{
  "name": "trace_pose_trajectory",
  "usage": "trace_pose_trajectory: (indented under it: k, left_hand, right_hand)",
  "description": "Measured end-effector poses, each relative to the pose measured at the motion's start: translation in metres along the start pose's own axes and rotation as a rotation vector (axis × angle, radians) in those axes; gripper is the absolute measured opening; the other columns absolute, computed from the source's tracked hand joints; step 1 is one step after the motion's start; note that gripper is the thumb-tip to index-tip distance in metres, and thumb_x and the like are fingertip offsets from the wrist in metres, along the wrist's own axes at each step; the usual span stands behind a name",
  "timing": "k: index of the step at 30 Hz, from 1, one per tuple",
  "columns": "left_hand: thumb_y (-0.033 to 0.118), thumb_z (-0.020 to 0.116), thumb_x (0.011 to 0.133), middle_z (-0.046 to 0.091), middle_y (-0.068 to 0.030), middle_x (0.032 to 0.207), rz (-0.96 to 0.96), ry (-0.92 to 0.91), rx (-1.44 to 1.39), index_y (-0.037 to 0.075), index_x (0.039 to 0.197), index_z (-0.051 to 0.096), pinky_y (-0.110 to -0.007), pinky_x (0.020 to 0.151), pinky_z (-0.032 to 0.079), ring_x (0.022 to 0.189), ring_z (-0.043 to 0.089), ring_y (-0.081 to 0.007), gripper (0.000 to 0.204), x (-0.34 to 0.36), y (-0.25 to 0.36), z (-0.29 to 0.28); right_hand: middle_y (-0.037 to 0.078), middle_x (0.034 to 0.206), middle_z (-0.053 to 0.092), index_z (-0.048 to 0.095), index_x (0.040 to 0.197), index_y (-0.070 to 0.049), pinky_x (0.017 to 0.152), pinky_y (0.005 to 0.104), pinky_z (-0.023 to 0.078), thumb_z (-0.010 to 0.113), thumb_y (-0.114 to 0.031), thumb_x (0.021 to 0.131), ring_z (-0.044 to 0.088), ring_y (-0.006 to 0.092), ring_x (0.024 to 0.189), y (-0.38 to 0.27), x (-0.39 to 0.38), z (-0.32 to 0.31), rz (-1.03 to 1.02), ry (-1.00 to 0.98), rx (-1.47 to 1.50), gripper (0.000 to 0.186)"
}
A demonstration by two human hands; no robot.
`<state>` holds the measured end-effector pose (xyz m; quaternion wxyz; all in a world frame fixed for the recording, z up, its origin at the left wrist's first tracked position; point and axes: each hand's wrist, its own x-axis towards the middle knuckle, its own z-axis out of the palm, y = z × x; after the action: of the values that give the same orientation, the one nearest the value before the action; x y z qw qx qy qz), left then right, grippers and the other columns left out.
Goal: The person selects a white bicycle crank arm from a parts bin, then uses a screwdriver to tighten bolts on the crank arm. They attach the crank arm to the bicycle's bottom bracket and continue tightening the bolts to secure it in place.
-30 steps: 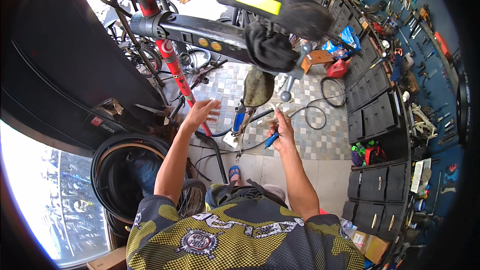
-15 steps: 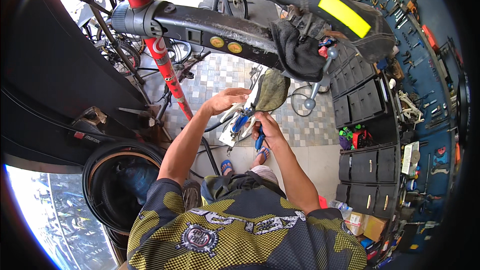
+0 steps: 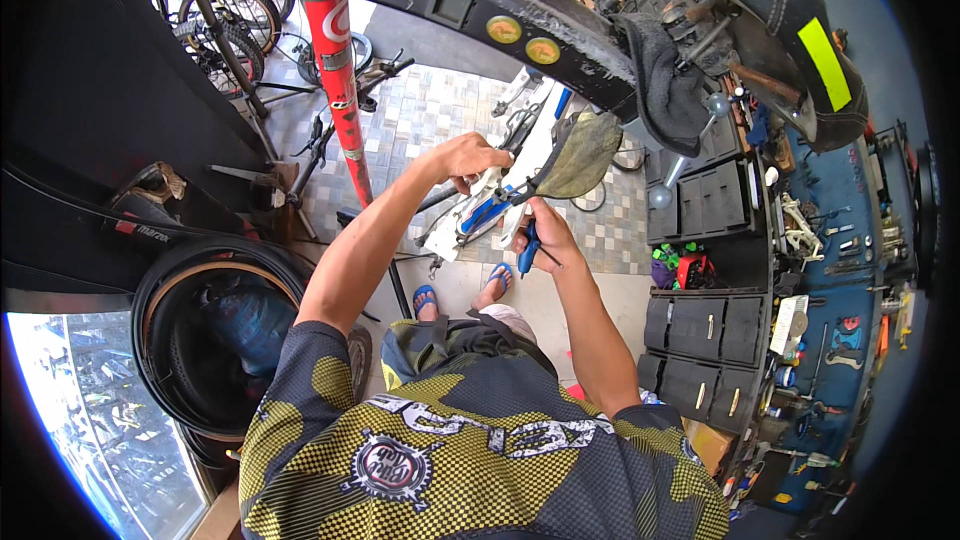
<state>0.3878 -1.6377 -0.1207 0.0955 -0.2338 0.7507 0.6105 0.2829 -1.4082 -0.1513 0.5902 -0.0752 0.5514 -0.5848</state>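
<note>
A white bicycle frame part with blue markings (image 3: pixel 487 208) lies between the two hands, slanting from lower left to upper right. The left hand (image 3: pixel 470 158) is closed over its upper edge, fingers curled around it. The right hand (image 3: pixel 540 240), just below and to the right of the frame part, is closed around a blue-handled hex key (image 3: pixel 530 245); the thin metal shaft juts out to the right of the fist, and the blue handle points up toward the frame part. Whether the tool tip touches the frame cannot be told. Just beyond the right hand hangs an olive-coloured saddle-shaped piece (image 3: pixel 580 152). Above both hands runs a black repair-stand arm (image 3: pixel 500 10), with a dark rag (image 3: pixel 665 80) draped over it. To the left of the left hand stands a red stand post (image 3: pixel 340 90). Below the hands, on the tiled floor (image 3: pixel 420 120), are the person's feet in blue sandals (image 3: pixel 425 298). Far left of the left arm lies a stack of black tyres (image 3: pixel 170 340); right of the right arm stands a dark drawer cabinet (image 3: pixel 700 330).
</note>
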Motion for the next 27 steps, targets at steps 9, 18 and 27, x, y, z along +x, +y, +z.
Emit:
trace_pose_trajectory:
  k: [9,18,27]
  left_hand:
    - [0.052,0.070,0.078,0.069,-0.0165,0.090,-0.130,0.023,-0.006,-0.004,0.101,0.075,-0.043,0.069,0.066,0.079,0.071,-0.0315,0.060,0.002,0.016,-0.002]
    - [0.058,0.068,0.086,0.062,-0.0069,0.077,-0.078,0.107,-0.167,0.004,0.094,0.076,-0.035,0.058,0.053,0.073,0.062,-0.0197,0.055,-0.003,0.010,0.007]
    - [0.061,0.072,0.090,0.061,-0.0083,0.079,-0.155,0.154,-0.272,-0.003,0.098,0.074,-0.044,0.063,0.060,0.074,0.062,-0.0204,0.065,0.011,0.001,0.010]
  right_hand:
    - [0.011,0.084,0.071,0.067,0.107,-0.007,0.051,0.0305,0.043,0.053,-0.056,0.107,0.051,0.0113,0.053,-0.007,-0.002,0.000,0.040,-0.030,-0.003,0.050]
    - [0.011,0.081,0.071,0.065,0.105,-0.009,0.050,0.0313,0.045,0.056,-0.046,0.106,0.052,0.0123,0.049,-0.004,-0.001,0.000,0.037,-0.058,0.106,0.038]
    - [0.011,0.084,0.069,0.068,0.104,-0.014,0.055,0.0302,0.044,0.053,-0.051,0.105,0.052,0.0108,0.053,-0.002,0.017,-0.017,0.119,-0.171,0.245,0.040]
